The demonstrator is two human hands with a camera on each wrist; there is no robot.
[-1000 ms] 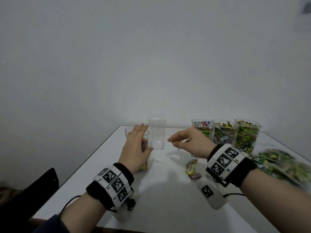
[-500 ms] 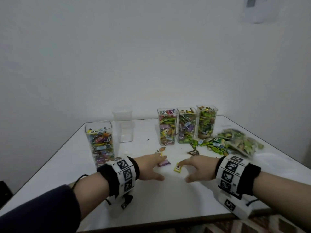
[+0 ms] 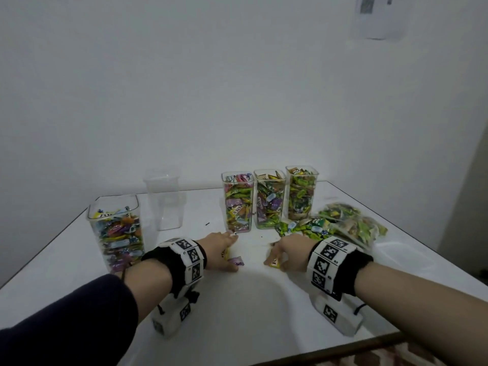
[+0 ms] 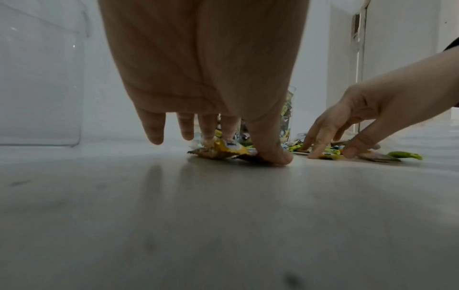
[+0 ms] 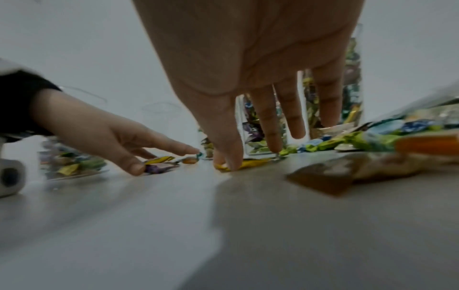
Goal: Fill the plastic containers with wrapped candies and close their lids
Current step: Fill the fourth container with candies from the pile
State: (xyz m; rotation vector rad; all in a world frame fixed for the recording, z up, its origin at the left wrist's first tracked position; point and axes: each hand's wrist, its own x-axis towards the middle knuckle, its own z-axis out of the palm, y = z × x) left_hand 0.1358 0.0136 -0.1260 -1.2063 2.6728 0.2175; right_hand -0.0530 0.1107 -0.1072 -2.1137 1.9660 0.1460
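On the white table (image 3: 237, 307), a candy-filled container (image 3: 116, 233) stands upright at far left, an empty container (image 3: 165, 202) beside it. The left hand (image 3: 219, 249) pinches a purple candy (image 3: 236, 261); the right hand (image 3: 290, 250) pinches a yellow candy (image 3: 274, 264), mostly hidden beneath fingers. Both hands have closed on sweets since half a second ago.

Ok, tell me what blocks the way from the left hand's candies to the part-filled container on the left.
Nothing visible does. The left hand rests on loose candies on the bare table. The part-filled container stands to its left, open-topped, with only clear tabletop between. The empty container sits further back, off that line.
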